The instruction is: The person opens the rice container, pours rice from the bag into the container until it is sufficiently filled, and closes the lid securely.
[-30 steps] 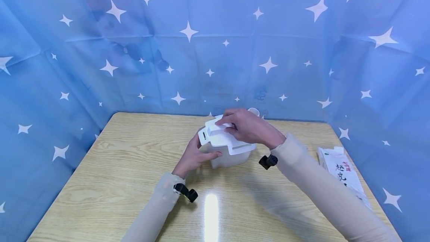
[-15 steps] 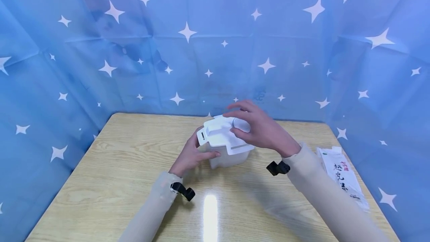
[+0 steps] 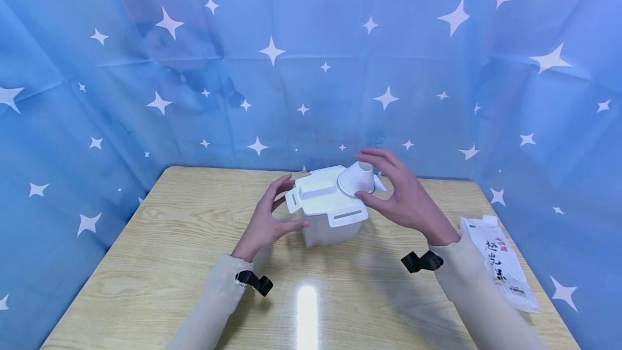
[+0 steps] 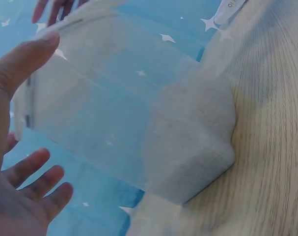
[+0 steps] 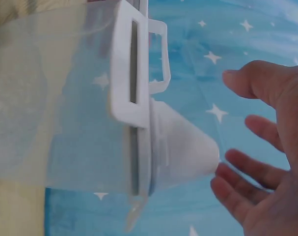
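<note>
A translucent plastic storage container [image 3: 330, 231] with a white lid [image 3: 318, 190] stands on the table. Its lid bears a handle, side latches and a white cone-shaped spout [image 3: 357, 179] at the right end. Pale grainy contents [image 4: 193, 142] fill the bottom part of the container. My left hand [image 3: 264, 223] is spread at the container's left end, thumb in front and fingers behind. My right hand [image 3: 405, 196] is spread around the spout, its fingers loosely bent; in the right wrist view the fingertips lie close to the narrow end of the cone.
A white bag [image 3: 500, 263] with printed characters lies near the right edge of the wooden table [image 3: 184, 263]. A blue curtain [image 3: 218, 69] with white stars rises behind and along both sides.
My right hand has left the lid's handle and moved right to the spout, which now points up on the lid. My left hand has drawn slightly away leftward, its fingers spreading.
</note>
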`<state>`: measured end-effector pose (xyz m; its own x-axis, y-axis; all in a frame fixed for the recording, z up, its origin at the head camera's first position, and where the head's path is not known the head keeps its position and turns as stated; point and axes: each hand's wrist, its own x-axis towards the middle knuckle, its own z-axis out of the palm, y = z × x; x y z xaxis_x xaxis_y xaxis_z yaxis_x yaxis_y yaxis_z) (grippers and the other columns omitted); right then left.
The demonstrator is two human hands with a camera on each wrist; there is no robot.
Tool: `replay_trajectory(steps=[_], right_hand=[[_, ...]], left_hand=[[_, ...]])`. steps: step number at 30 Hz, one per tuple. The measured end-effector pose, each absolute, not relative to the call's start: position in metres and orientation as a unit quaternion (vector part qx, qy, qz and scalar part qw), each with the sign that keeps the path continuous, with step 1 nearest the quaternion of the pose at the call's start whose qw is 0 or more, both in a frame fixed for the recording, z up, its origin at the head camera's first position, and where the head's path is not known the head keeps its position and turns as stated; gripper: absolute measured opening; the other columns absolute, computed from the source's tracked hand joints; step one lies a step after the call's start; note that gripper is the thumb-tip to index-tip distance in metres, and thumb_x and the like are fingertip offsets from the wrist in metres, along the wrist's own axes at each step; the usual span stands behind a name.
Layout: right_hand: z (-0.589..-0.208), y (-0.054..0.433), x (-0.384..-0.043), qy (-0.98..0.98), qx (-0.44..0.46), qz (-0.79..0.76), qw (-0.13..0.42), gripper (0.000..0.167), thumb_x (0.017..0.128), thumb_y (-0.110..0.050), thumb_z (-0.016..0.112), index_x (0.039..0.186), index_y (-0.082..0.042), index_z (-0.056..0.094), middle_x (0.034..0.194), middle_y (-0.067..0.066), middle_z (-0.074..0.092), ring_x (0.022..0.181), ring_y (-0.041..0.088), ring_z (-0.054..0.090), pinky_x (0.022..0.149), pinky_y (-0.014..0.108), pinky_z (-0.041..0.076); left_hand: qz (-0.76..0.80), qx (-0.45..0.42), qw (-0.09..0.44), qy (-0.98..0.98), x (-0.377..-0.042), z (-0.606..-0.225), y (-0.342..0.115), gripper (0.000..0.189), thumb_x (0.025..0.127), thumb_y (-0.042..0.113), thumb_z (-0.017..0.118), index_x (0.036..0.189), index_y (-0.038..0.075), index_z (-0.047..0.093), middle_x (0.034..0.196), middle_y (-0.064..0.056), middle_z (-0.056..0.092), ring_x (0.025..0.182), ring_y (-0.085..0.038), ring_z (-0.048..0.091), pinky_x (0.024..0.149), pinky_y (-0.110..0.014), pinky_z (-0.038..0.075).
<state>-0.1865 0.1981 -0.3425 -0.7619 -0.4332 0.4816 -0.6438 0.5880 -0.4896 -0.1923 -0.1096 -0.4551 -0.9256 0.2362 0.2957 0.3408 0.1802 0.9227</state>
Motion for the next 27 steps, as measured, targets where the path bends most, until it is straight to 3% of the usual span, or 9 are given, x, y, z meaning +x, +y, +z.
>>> replay_trajectory(steps=[6,8,13,17,22,27], right_hand=[[-0.359,0.211,-0.178,-0.869,0.283,0.372,0.163,0.08,0.085,-0.013,0.084,0.154,-0.023,0.045,0.153,0.003,0.049,0.136,0.026,0.052,0.111,0.032,0.05],[-0.364,0.213,-0.175,-0.866,0.282,0.381,0.158,0.082,0.085,-0.012,0.084,0.155,-0.022,0.043,0.152,0.004,0.05,0.134,0.028,0.054,0.112,0.034,0.051],[-0.379,0.212,-0.169,-0.87,0.286,0.367,0.162,0.081,0.083,-0.014,0.086,0.153,-0.021,0.047,0.156,0.007,0.048,0.141,0.03,0.048,0.106,0.051,0.054],[-0.389,0.209,-0.168,-0.876,0.277,0.356,0.171,0.08,0.08,-0.018,0.089,0.15,-0.025,0.051,0.158,0.01,0.044,0.145,0.033,0.044,0.109,0.059,0.049],[-0.396,0.203,-0.168,-0.879,0.272,0.353,0.171,0.08,0.078,-0.024,0.091,0.148,-0.026,0.054,0.16,0.011,0.039,0.145,0.035,0.041,0.11,0.062,0.046],[-0.396,0.195,-0.17,-0.872,0.285,0.352,0.187,0.079,0.074,-0.022,0.094,0.144,-0.02,0.058,0.166,0.012,0.03,0.146,0.035,0.041,0.112,0.055,0.048]], left_hand=[[-0.543,-0.223,0.14,-0.798,-0.18,-0.442,-0.105,0.096,0.072,0.03,0.096,0.152,0.027,0.043,0.153,0.005,0.046,0.144,-0.022,0.044,0.123,-0.044,0.039],[-0.512,-0.234,0.174,-0.808,-0.175,-0.438,-0.101,0.093,0.072,0.03,0.096,0.151,0.024,0.046,0.151,0.003,0.047,0.142,-0.021,0.045,0.122,-0.046,0.04],[-0.443,-0.283,0.248,-0.814,-0.165,-0.432,-0.09,0.081,0.071,0.025,0.096,0.141,0.014,0.057,0.148,-0.009,0.049,0.141,-0.027,0.044,0.117,-0.048,0.045],[-0.399,-0.306,0.29,-0.814,-0.16,-0.43,-0.081,0.07,0.073,0.023,0.095,0.134,0.011,0.062,0.146,-0.016,0.05,0.142,-0.033,0.043,0.116,-0.049,0.046],[-0.368,-0.308,0.334,-0.811,-0.154,-0.429,-0.075,0.06,0.074,0.019,0.093,0.126,0.009,0.066,0.143,-0.017,0.055,0.142,-0.038,0.044,0.118,-0.051,0.045],[-0.347,-0.347,0.348,-0.799,-0.151,-0.426,-0.069,0.045,0.08,0.016,0.087,0.12,0.006,0.068,0.134,-0.013,0.063,0.136,-0.034,0.052,0.119,-0.041,0.046]])
